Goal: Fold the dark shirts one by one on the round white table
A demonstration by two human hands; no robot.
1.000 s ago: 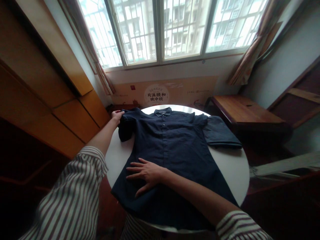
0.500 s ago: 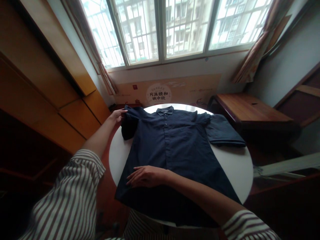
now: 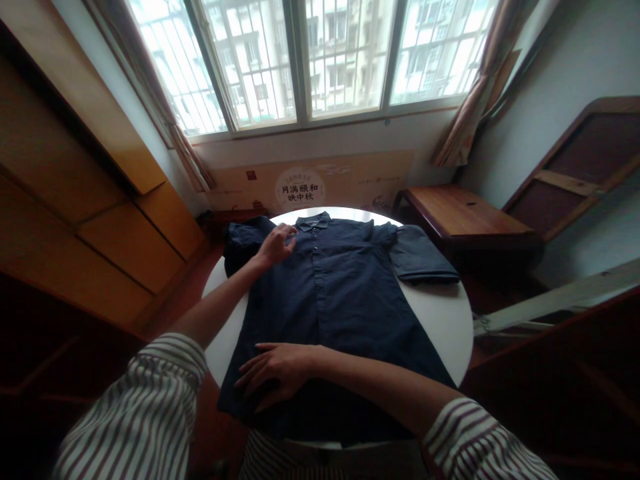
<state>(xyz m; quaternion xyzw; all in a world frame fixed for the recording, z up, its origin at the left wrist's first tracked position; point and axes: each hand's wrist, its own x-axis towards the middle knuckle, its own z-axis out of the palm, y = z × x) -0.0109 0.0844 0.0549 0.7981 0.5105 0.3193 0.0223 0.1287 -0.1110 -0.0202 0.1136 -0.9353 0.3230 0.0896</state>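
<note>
A dark navy button-up shirt [image 3: 350, 293] with short sleeves lies spread front side up, its collar [image 3: 313, 221] at the far end. My left hand [image 3: 278, 245] is over the shoulder area left of the collar, fingers slightly bent and apart, holding nothing visible. Whether it touches the cloth I cannot tell. My right hand [image 3: 280, 370] rests on the lower left part of the shirt with its fingers spread. Near the left edge, the sleeve [image 3: 247, 237] lies loose. A folded dark garment [image 3: 425, 257] sits by the opposite sleeve.
Beneath the shirt is a round white table [image 3: 450, 327]. Wooden cabinets [image 3: 125, 233] stand to the left. A low wooden table [image 3: 465, 210] is at the back right, below a curtain [image 3: 463, 127]. Barred windows [image 3: 345, 60] fill the far wall.
My left hand has let go of the left sleeve end and moved right, toward the collar. My right hand stays low on the shirt, fingers more spread. The view has shifted right.
</note>
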